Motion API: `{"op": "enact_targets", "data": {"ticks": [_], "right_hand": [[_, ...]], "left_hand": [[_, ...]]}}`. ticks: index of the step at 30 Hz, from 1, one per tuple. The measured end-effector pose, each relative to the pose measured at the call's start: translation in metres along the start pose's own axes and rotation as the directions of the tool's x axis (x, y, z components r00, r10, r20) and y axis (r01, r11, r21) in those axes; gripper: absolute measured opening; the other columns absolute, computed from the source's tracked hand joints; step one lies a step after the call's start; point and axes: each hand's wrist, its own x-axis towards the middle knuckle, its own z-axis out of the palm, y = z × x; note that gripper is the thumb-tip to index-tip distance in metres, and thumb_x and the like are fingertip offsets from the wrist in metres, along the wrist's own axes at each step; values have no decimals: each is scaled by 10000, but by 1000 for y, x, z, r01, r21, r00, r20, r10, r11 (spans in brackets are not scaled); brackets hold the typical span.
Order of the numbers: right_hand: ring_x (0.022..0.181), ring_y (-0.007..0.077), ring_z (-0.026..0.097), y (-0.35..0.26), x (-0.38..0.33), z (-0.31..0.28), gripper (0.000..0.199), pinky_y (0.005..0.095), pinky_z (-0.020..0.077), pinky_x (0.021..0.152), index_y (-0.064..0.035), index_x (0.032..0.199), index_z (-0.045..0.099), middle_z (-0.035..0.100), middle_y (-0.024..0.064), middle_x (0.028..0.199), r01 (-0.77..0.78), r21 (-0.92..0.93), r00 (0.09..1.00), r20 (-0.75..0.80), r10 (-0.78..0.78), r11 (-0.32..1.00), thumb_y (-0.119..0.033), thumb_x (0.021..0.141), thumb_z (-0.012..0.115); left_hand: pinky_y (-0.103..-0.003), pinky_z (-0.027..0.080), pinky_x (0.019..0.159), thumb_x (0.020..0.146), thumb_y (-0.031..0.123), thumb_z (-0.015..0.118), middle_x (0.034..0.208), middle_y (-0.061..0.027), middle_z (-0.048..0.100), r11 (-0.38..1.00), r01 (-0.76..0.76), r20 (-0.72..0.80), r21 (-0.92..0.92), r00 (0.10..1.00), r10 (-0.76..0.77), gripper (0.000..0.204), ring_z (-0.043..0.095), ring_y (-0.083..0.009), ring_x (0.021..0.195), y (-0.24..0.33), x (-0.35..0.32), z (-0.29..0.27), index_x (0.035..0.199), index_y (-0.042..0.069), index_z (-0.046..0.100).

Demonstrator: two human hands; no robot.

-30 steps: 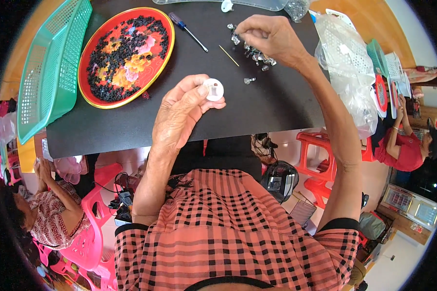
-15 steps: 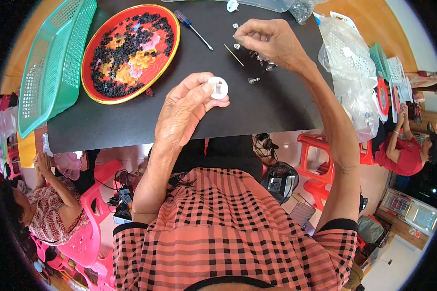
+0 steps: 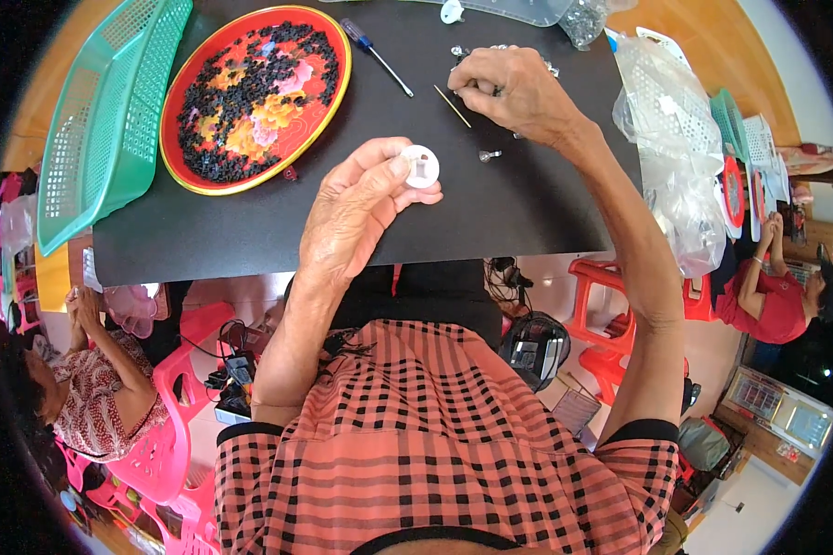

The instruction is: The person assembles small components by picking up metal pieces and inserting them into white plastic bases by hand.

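Black table (image 3: 528,208) up front, pale floor (image 3: 548,266) showing below! On the right, red stools (image 3: 611,273); on the left, a pink chair (image 3: 148,472); a dark fan (image 3: 537,347) sits beside the stools. Upper right, a wood-toned surface (image 3: 708,46) (wall or furniture, hard to call) curves.

Looked down from head height through a wide fisheye, close above the checked shirt (image 3: 444,416), facing forward across the near edge of the bench (image 3: 537,208).

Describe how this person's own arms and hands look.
Short sleeves in coral-and-black check end in plain black bands, leaving the forearms bare. The left hand and right hand are ungloved; no watch or bracelet shows.
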Motion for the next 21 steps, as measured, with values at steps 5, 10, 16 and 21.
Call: {"op": "enact_targets", "data": {"ticks": [5,10,16,21], "right_hand": [[593,71,499,-31,-1,-11,86,232,422,578,-7,832,636,563,3,646,-248,261,969,79,235,933,-44,754,637],[586,30,534,-71,2,-12,87,207,439,542,6,797,657,589,3,607,-332,528,940,114,323,782,-61,743,648],[549,63,573,-91,3,-1,146,227,454,514,23,800,649,623,57,602,-310,501,948,99,303,808,-115,752,646],[599,15,511,-102,1,0,80,187,429,545,1,824,654,596,-26,653,-414,440,907,127,401,797,-73,794,646]], "left_hand": [[-370,511,833,914,139,548,1001,-127,618,998,-52,-21,-23,998,52,235,623,-222,906,0,2,0,1080,-29,551],[-367,509,839,917,141,548,1004,-120,618,985,-173,-85,-26,982,170,239,623,-215,908,-1,2,1,1090,-24,542],[-342,510,834,912,119,554,1019,-92,610,976,-217,-88,-28,973,214,216,602,-181,940,-4,3,-1,1086,-9,550],[-334,508,829,910,126,560,1021,-80,600,975,-222,-103,24,969,223,217,591,-165,942,-6,3,-3,1082,-6,555]]}}
